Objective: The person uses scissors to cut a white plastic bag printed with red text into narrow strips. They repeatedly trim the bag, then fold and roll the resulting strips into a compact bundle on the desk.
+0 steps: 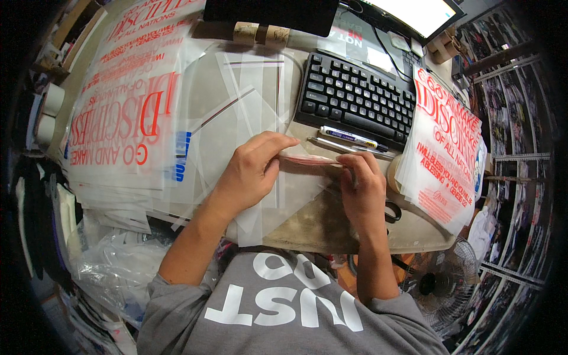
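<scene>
Between my two hands is a translucent film sheet with red print (310,158), seen nearly edge-on as a narrow folded strip. My left hand (251,168) pinches its left end, thumb below and fingers above. The right end sits between the thumb and fingers of my right hand (364,177). Clear plastic strips (251,222) lie on the table beside and under my left hand. Just beyond the held sheet are a capped marker (349,137) and a slim metal tool (337,145). Black scissor handles (393,212) show beside my right wrist, their blades hidden.
A black keyboard (358,94) stands ahead. Red-printed film sheets are stacked at left (118,106) and right (447,160). A tape roll (393,171) is partly under the right stack. A bright monitor (414,18) stands at the back; a fan (441,284) is below the table's right edge.
</scene>
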Tool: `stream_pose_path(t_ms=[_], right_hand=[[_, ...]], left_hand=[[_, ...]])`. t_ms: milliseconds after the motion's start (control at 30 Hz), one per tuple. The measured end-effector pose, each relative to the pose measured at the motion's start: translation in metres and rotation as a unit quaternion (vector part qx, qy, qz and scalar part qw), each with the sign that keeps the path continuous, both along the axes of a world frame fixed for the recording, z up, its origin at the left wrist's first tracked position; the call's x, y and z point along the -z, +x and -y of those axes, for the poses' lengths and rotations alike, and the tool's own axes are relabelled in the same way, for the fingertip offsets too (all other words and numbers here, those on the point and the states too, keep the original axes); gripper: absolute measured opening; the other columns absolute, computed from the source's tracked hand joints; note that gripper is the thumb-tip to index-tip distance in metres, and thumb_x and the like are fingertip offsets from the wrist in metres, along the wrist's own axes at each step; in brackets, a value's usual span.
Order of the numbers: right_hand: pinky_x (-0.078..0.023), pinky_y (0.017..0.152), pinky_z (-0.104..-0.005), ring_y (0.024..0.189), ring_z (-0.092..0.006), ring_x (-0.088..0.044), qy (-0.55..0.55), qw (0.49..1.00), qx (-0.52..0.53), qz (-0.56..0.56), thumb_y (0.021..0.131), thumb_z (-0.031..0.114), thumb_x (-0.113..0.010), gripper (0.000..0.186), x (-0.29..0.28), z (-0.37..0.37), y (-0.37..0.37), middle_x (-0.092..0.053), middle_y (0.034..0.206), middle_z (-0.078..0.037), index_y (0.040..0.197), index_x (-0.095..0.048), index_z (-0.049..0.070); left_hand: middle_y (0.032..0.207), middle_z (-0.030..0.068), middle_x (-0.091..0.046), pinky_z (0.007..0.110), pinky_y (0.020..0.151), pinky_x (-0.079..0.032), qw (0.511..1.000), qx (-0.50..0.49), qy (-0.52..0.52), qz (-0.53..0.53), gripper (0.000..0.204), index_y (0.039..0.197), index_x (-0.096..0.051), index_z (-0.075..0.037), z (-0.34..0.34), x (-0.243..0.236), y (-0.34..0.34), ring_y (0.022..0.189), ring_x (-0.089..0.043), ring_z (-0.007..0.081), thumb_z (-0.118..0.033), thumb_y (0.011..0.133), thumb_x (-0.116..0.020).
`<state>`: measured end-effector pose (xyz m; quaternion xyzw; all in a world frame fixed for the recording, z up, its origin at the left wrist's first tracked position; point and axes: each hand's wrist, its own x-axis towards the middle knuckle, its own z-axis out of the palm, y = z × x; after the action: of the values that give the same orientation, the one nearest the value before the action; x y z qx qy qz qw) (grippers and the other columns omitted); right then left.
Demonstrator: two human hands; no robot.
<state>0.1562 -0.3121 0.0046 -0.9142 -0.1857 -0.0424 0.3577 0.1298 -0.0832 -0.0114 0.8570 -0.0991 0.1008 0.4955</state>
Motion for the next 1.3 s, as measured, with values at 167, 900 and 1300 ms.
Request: stream_pose_path(t_ms=[167, 900, 1300], right_hand=[[-0.053, 0.085, -0.0386, 0.097, -0.0315, -0.066, -0.032, 0.999, 0.002, 0.031, 0.082, -0.006, -0.068, 0.026, 0.004, 0.003, 0.001, -0.066, 0.104, -0.012, 0.106, -0.067, 0.005], [-0.048, 0.088, -0.0416, 0.098, -0.0293, -0.061, -0.072, 0.994, -0.043, 0.064, 0.078, 0.004, -0.074, 0.022, 0.001, -0.011, 0.008, -0.067, 0.098, -0.007, 0.1, -0.071, 0.009], [-0.051, 0.083, -0.0412, 0.094, -0.0301, -0.062, -0.061, 0.994, -0.066, 0.07, 0.077, 0.003, -0.074, 0.023, 0.004, -0.012, 0.009, -0.067, 0.098, -0.009, 0.1, -0.071, 0.007]], left_hand=[[0.109, 0.016, -0.068, 0.038, 0.088, -0.053, 0.997, -0.021, 0.069, 0.04, 0.038, 0.113, -0.067, -0.001, -0.002, 0.0, 0.0, 0.101, -0.065, 0.0323, 0.008, 0.076, -0.066], [0.096, 0.0126, -0.068, 0.038, 0.079, -0.054, 0.997, -0.051, 0.045, 0.043, 0.035, 0.11, -0.067, -0.003, -0.005, 0.004, 0.001, 0.09, -0.066, 0.0295, 0.005, 0.076, -0.069], [0.094, 0.0086, -0.066, 0.039, 0.08, -0.05, 0.989, -0.045, 0.136, 0.03, 0.019, 0.093, -0.072, -0.007, -0.011, -0.002, -0.003, 0.09, -0.061, 0.0277, -0.002, 0.074, -0.073]])
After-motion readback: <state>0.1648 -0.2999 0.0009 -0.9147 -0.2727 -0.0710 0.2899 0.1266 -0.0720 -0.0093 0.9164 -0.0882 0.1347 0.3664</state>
